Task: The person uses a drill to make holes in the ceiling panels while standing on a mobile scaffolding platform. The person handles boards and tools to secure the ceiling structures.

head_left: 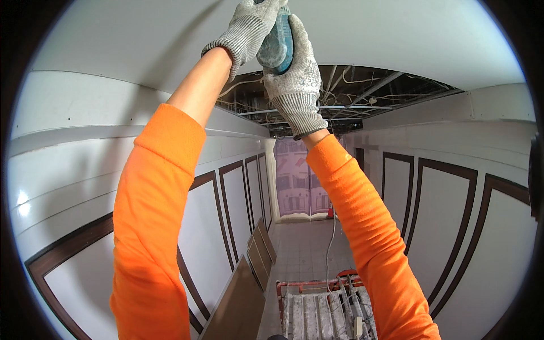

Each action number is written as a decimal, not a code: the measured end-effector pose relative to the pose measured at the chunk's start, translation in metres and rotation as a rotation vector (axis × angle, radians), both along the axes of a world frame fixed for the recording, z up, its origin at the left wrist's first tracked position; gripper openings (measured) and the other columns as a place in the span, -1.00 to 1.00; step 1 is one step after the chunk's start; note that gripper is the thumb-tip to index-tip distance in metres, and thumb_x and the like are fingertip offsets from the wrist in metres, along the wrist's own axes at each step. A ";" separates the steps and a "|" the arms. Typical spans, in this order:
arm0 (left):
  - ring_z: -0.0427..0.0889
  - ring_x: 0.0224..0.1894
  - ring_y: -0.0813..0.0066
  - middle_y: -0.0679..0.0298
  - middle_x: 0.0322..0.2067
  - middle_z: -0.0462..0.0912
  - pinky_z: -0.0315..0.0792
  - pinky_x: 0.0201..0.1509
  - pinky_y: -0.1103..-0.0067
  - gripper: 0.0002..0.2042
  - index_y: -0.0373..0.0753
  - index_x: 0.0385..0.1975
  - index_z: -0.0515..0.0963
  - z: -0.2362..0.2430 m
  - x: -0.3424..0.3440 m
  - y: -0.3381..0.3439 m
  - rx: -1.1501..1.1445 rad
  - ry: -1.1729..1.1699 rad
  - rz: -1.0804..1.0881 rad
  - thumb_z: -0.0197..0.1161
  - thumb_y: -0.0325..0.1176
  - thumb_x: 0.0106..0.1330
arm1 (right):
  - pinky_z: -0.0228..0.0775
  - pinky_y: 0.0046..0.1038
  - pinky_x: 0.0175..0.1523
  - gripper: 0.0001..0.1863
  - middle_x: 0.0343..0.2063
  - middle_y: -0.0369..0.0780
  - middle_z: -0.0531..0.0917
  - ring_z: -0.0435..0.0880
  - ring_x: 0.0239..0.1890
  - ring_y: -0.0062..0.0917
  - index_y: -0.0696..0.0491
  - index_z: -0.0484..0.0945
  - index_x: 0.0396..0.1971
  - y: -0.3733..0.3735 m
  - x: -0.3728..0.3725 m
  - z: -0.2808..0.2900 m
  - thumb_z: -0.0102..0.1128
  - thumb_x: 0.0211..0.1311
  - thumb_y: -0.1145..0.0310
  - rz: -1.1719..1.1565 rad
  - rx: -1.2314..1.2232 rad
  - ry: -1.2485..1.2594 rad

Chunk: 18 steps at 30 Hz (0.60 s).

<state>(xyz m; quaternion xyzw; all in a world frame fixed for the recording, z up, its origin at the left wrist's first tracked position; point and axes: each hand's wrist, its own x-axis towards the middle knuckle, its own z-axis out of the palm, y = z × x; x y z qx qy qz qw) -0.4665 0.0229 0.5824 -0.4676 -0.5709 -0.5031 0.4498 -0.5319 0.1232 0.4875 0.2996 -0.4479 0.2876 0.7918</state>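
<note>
Both my arms, in orange sleeves, reach up to the white ceiling panel (396, 39). A teal power tool (283, 42) with a rounded, dusty grey end is held up between my gloved hands; its far end is cut off by the top of the picture. My right hand (293, 73), in a grey knit glove, closes round the tool from below and the right. From the left, my left hand (252, 25) is closed at the tool's upper part, its fingertips partly out of view. I cannot make out the exact kind of tool.
Beyond the panel, an open ceiling section (374, 93) shows metal framing and loose cables. Below stands a dusty slatted platform (317, 311) with red rails. Brown boards (241, 300) lean along the left wall. A cable (330, 243) hangs toward the floor; purplish sheeting (292, 175) covers the corridor's end.
</note>
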 end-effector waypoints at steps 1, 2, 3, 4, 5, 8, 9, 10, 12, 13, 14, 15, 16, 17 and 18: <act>0.64 -0.02 0.30 0.08 -0.05 0.64 0.57 0.06 0.35 -0.44 -0.34 0.17 0.45 -0.002 0.004 0.002 0.000 0.002 0.001 0.27 0.05 0.44 | 0.52 -0.18 0.29 0.08 0.12 -0.07 0.56 0.63 0.20 -0.14 -0.14 0.15 0.53 0.000 0.001 0.000 0.52 -0.06 0.47 0.001 0.000 0.002; 0.64 -0.02 0.32 0.10 -0.06 0.64 0.57 0.05 0.36 -0.46 -0.34 0.15 0.47 -0.003 0.008 0.004 0.022 -0.052 0.005 0.27 0.04 0.45 | 0.52 -0.17 0.29 0.09 0.12 -0.07 0.56 0.63 0.20 -0.14 -0.14 0.14 0.53 0.001 0.001 0.000 0.52 -0.05 0.47 -0.010 -0.001 -0.006; 0.63 -0.03 0.34 0.12 -0.07 0.64 0.57 0.04 0.37 -0.48 -0.33 0.12 0.48 -0.005 0.013 0.006 0.044 -0.105 0.009 0.27 0.03 0.45 | 0.52 -0.16 0.29 0.09 0.12 -0.07 0.56 0.63 0.20 -0.14 -0.14 0.13 0.54 0.002 0.002 0.000 0.53 -0.05 0.46 -0.022 -0.002 -0.014; 0.63 -0.03 0.34 0.12 -0.07 0.64 0.57 0.04 0.37 -0.48 -0.33 0.12 0.48 -0.002 0.010 0.004 0.047 -0.101 0.012 0.27 0.03 0.45 | 0.52 -0.16 0.29 0.09 0.12 -0.07 0.56 0.63 0.20 -0.14 -0.14 0.13 0.54 0.000 0.005 -0.001 0.53 -0.05 0.46 -0.019 0.001 -0.009; 0.63 -0.03 0.35 0.12 -0.07 0.64 0.57 0.03 0.38 -0.48 -0.33 0.11 0.48 0.000 0.008 0.001 0.029 -0.054 -0.016 0.28 0.03 0.45 | 0.44 -0.20 0.38 0.04 0.22 -0.05 0.52 0.56 0.30 -0.14 -0.05 0.17 0.52 -0.001 0.009 -0.002 0.48 -0.03 0.49 0.024 0.016 -0.044; 0.63 -0.03 0.36 0.13 -0.08 0.64 0.57 0.02 0.39 -0.47 -0.34 0.11 0.48 0.002 0.006 0.001 0.039 -0.033 -0.039 0.28 0.04 0.44 | 0.37 -0.23 0.46 0.00 0.31 -0.03 0.49 0.49 0.39 -0.14 0.02 0.20 0.51 -0.001 0.013 -0.002 0.44 -0.02 0.51 0.055 0.037 -0.075; 0.63 -0.03 0.36 0.13 -0.08 0.64 0.57 0.02 0.40 -0.46 -0.35 0.11 0.48 0.002 0.006 0.002 0.069 -0.057 -0.038 0.29 0.05 0.43 | 0.38 -0.22 0.46 0.00 0.30 -0.03 0.50 0.50 0.38 -0.14 0.00 0.20 0.51 -0.001 0.013 -0.001 0.44 -0.02 0.51 0.039 0.043 -0.069; 0.63 -0.03 0.36 0.13 -0.08 0.64 0.57 0.02 0.40 -0.46 -0.35 0.11 0.48 0.000 0.008 0.002 0.065 -0.059 -0.043 0.29 0.05 0.43 | 0.38 -0.22 0.46 0.00 0.30 -0.03 0.50 0.50 0.38 -0.14 0.00 0.20 0.51 0.002 0.010 0.000 0.44 -0.02 0.51 0.034 0.039 -0.070; 0.63 -0.02 0.34 0.11 -0.06 0.64 0.57 0.04 0.38 -0.41 -0.36 0.15 0.45 -0.005 0.010 0.001 -0.073 0.044 -0.017 0.28 0.07 0.42 | 0.54 -0.17 0.28 0.08 0.10 -0.09 0.56 0.64 0.19 -0.19 -0.14 0.13 0.53 0.009 0.005 0.002 0.54 -0.02 0.43 -0.061 0.004 0.018; 0.63 -0.02 0.34 0.11 -0.06 0.64 0.57 0.04 0.38 -0.41 -0.36 0.15 0.45 -0.002 0.009 0.000 -0.070 0.042 -0.010 0.28 0.07 0.42 | 0.54 -0.17 0.28 0.08 0.10 -0.09 0.56 0.64 0.19 -0.19 -0.14 0.13 0.53 0.005 0.007 0.002 0.54 -0.02 0.43 -0.054 0.007 0.017; 0.63 -0.01 0.33 0.09 -0.04 0.64 0.57 0.05 0.38 -0.39 -0.37 0.17 0.44 0.003 0.008 0.001 -0.019 -0.001 0.028 0.28 0.08 0.42 | 0.54 -0.17 0.28 0.08 0.10 -0.10 0.56 0.64 0.19 -0.19 -0.15 0.13 0.53 0.002 0.009 0.001 0.54 -0.02 0.43 -0.057 -0.006 -0.018; 0.63 0.00 0.32 0.08 -0.02 0.63 0.57 0.06 0.37 -0.38 -0.38 0.18 0.43 0.006 0.007 0.000 0.033 -0.044 0.067 0.28 0.09 0.42 | 0.55 -0.17 0.27 0.07 0.10 -0.10 0.57 0.64 0.18 -0.20 -0.16 0.13 0.53 -0.001 0.011 0.000 0.55 -0.02 0.43 -0.061 -0.018 -0.053; 0.63 0.00 0.32 0.08 -0.02 0.63 0.57 0.06 0.37 -0.38 -0.38 0.18 0.43 0.006 0.007 0.003 0.033 -0.045 0.063 0.28 0.09 0.42 | 0.55 -0.17 0.27 0.07 0.10 -0.10 0.57 0.64 0.18 -0.20 -0.16 0.13 0.53 0.001 0.011 0.000 0.55 -0.02 0.43 -0.064 -0.018 -0.055; 0.63 0.01 0.30 0.06 0.01 0.62 0.56 0.08 0.36 -0.37 -0.38 0.19 0.42 0.005 0.008 0.004 0.034 -0.064 0.049 0.27 0.09 0.42 | 0.47 -0.18 0.36 0.03 0.19 -0.07 0.53 0.57 0.28 -0.16 -0.09 0.16 0.52 0.003 0.012 -0.001 0.50 -0.01 0.47 -0.017 0.006 -0.068; 0.62 0.03 0.29 0.05 0.03 0.61 0.56 0.10 0.36 -0.36 -0.39 0.20 0.42 0.005 0.008 0.006 0.036 -0.082 0.035 0.27 0.09 0.42 | 0.39 -0.19 0.45 0.00 0.29 -0.04 0.50 0.51 0.37 -0.13 -0.02 0.19 0.51 0.005 0.012 -0.002 0.45 0.00 0.50 0.029 0.029 -0.081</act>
